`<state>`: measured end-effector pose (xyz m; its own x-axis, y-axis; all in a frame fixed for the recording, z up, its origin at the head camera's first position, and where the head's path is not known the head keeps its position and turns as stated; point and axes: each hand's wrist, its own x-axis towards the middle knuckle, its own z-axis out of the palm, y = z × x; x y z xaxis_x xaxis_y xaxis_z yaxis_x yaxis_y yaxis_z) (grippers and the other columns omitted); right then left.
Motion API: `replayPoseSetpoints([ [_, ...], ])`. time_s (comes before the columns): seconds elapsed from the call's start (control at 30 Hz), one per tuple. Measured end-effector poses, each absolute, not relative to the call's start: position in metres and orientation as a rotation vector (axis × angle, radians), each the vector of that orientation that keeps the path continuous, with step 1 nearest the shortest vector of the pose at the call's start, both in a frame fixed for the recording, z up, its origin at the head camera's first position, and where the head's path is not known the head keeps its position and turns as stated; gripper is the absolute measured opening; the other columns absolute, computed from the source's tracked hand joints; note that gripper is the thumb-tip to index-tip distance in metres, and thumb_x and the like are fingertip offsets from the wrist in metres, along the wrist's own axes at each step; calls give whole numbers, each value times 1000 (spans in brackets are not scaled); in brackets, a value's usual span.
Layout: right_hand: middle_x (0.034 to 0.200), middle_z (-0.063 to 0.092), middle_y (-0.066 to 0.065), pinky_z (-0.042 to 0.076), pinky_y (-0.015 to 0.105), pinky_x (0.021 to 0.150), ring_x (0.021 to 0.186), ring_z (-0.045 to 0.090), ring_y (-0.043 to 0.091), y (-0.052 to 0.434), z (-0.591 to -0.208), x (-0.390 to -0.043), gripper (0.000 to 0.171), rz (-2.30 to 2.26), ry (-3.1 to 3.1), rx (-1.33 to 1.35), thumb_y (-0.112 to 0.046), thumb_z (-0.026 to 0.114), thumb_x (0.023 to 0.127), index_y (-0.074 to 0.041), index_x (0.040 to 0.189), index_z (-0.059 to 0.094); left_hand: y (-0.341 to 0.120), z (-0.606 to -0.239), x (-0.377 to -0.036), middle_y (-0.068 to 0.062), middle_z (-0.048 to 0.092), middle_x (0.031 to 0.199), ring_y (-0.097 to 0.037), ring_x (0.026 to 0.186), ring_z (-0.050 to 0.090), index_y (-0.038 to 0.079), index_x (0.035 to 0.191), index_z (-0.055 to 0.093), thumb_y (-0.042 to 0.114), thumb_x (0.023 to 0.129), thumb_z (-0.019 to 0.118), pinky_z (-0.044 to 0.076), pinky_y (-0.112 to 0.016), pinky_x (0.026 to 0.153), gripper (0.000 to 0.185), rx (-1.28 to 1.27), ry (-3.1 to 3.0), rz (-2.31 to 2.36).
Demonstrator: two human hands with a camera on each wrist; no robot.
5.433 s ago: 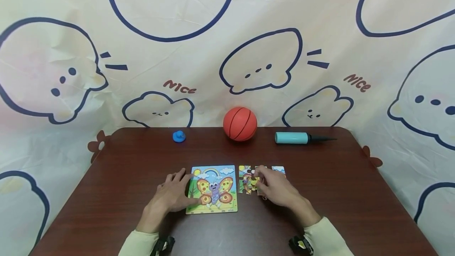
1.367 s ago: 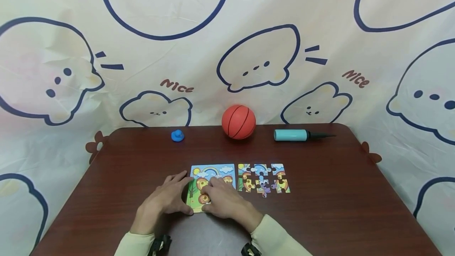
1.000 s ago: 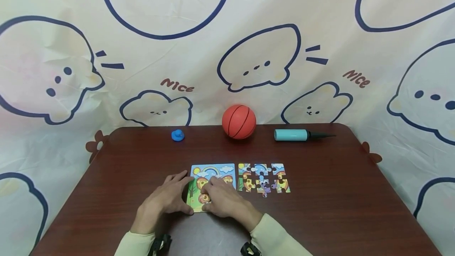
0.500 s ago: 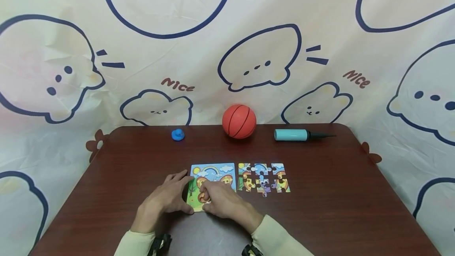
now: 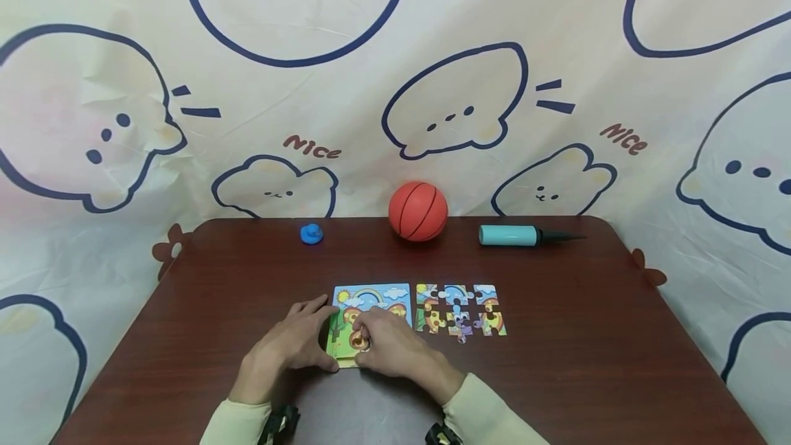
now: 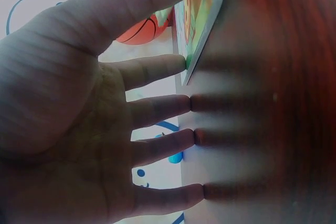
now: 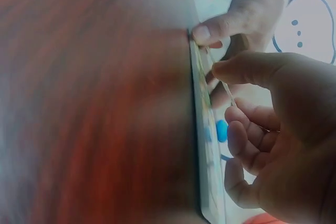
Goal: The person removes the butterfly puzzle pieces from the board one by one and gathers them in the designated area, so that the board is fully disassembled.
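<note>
A butterfly jigsaw puzzle in its board (image 5: 347, 364) lies at the middle of the table. My left hand (image 5: 285, 340) rests at its left side, with the thumb near the lower left corner. In the left wrist view the fingers are fairly straight; the index fingertip touches the board's edge and the others stand on the table. My right hand (image 5: 395, 343) is over the board's lower part, pinching a jigsaw piece (image 7: 227, 89) between thumb and index finger. That thin piece is tilted up from the board. The hand hides much of the butterfly.
Several loose jigsaw pieces (image 5: 460, 322) lie in two rows to the right of the board. Along the table's back edge are a blue rubber duck (image 5: 312, 233), a red ball (image 5: 417, 211) and a teal hand pump (image 5: 508, 235). A patterned cloth hangs behind.
My right hand has gone from the loose pieces leftward onto the board. In the last half second its fingers have tipped up a piece at the lower left. The left hand stays at the board's side.
</note>
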<state>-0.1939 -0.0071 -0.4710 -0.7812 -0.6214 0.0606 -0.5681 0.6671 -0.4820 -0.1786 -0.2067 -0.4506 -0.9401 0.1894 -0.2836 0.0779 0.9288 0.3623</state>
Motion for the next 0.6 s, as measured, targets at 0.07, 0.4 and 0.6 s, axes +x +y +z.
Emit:
replayPoseSetpoints([
  [0.07, 84, 51, -11, 39, 16, 63, 72, 45, 2, -4, -470, -194, 35, -736, 2775, -971, -23, 77, 69, -18, 102, 64, -207, -450, -179, -12, 34, 156, -38, 138, 33, 17, 141, 49, 45, 59, 90, 42, -65, 96, 96, 190, 2769, 500],
  [0.4, 89, 49, -12, 37, 21, 65, 74, 44, 5, 22, -467, -187, 35, -590, 2800, -1024, -31, 77, 72, -22, 104, 64, -207, -451, -179, -12, 33, 156, -38, 138, 33, 17, 141, 49, 44, 59, 90, 42, -65, 96, 96, 173, 2753, 495],
  [0.6, 93, 53, -12, 40, 27, 70, 78, 46, 4, 40, -464, -184, 34, -536, 2820, -1010, -32, 76, 71, -23, 102, 65, -206, -452, -179, -12, 33, 156, -38, 138, 33, 17, 141, 48, 43, 60, 90, 37, -69, 98, 95, 179, 2760, 493],
])
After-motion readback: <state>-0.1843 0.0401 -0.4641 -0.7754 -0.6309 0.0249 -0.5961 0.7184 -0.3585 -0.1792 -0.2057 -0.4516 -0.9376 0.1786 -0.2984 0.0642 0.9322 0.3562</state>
